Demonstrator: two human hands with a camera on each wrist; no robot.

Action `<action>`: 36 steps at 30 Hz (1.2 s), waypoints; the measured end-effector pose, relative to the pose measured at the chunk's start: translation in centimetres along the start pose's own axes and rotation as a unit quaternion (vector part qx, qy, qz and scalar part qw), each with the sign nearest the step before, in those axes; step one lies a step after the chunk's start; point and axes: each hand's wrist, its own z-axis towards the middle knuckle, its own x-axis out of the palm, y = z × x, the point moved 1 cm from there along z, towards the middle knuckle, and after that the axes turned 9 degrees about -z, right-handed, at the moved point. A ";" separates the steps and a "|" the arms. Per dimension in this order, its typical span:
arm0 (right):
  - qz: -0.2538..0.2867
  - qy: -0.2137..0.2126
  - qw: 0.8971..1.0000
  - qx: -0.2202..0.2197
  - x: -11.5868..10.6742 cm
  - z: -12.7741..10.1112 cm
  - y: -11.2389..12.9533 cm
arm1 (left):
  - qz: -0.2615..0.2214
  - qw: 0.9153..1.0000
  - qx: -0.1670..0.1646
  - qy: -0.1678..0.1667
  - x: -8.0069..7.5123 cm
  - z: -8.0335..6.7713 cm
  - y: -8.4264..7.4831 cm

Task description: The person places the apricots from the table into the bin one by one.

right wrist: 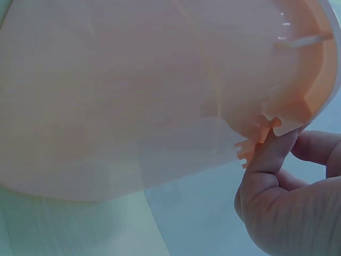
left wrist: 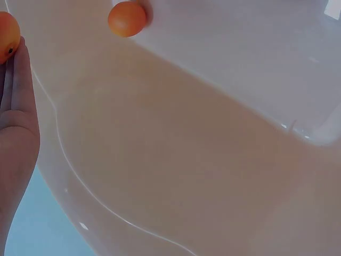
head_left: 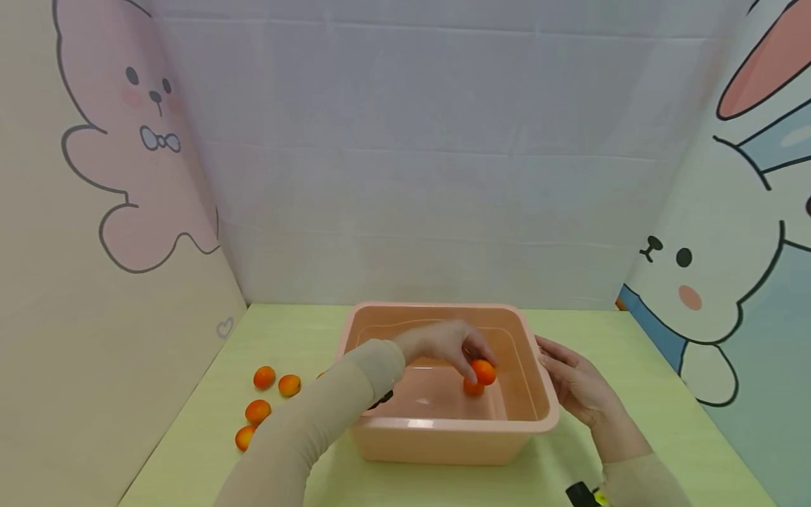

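My left hand (head_left: 451, 345) reaches inside a light pink-orange plastic tub (head_left: 456, 424) and holds a small round orange fruit (head_left: 484, 372) at its fingertips. The left wrist view shows that held fruit (left wrist: 7, 36) at its left edge, with a dark stem spot. Another orange fruit (head_left: 472, 388) lies on the tub floor, partly overlapped by the held one. At the tub's right side, my right hand (head_left: 579, 387) grips the rim. Close up in the right wrist view, finger and thumb of this hand (right wrist: 287, 197) pinch under the rim's edge.
Several more orange fruits, such as one fruit (head_left: 264, 377), lie on the pale green table (head_left: 570, 451) left of the tub. My left forearm (head_left: 329, 415) crosses over the tub's front left. A white backdrop (head_left: 431, 176) and cartoon-printed side panels surround the table.
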 end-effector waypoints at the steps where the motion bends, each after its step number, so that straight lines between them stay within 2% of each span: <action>1: -0.001 0.000 1.000 0.000 0.0 0.0 0.0 | 0.008 1.000 0.004 0.006 0.1 0.1 0.1; 7: -0.008 0.002 1.000 -0.002 0.1 0.0 0.0 | 0.059 0.998 0.019 0.028 0.5 0.1 -0.1; 19: -0.011 0.009 1.000 -0.005 0.0 0.0 -0.1 | 0.103 0.993 0.011 0.048 1.1 0.0 -0.3; 25: -0.008 0.011 1.000 -0.010 -0.1 -0.1 -0.1 | 0.092 0.996 -0.003 0.020 0.7 -0.1 -0.6; 29: -0.009 0.008 1.000 -0.009 -0.1 -0.1 0.0 | 0.107 0.994 -0.011 -0.003 0.3 -0.2 -1.1; 36: -0.017 0.005 1.000 -0.009 0.0 -0.1 0.0 | 0.115 0.993 0.006 -0.017 0.0 -0.7 -2.6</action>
